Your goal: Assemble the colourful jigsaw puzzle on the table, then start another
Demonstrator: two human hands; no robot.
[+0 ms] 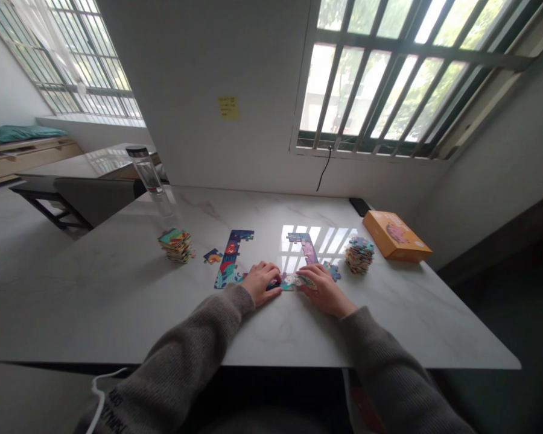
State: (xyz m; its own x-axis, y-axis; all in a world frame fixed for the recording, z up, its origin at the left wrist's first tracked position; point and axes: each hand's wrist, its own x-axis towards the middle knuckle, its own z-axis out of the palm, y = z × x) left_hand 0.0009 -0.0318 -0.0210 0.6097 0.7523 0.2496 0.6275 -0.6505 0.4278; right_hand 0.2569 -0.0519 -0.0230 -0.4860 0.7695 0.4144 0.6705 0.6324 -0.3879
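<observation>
A partly joined jigsaw puzzle point(228, 265) lies on the white table, its colourful pieces making a left side, a bottom row and a right side. My left hand point(261, 283) rests over the bottom row, fingers curled and thumb out, closed round a dark puzzle piece point(275, 282). Over the bottom right corner, my right hand point(321, 288) has its fingers and thumb around another puzzle piece point(304, 281). Between the hands a short stretch of the bottom row shows. The palms hide part of that row. Loose pieces point(213, 256) lie left of the puzzle, others point(332, 270) beside my right hand.
Stacks of puzzle pieces stand at left point(176, 246) and right point(359, 255). An orange box point(396, 235) and a black phone point(359, 207) lie at the back right. A glass bottle point(145, 171) stands at the back left table edge. A wall closes off the rear.
</observation>
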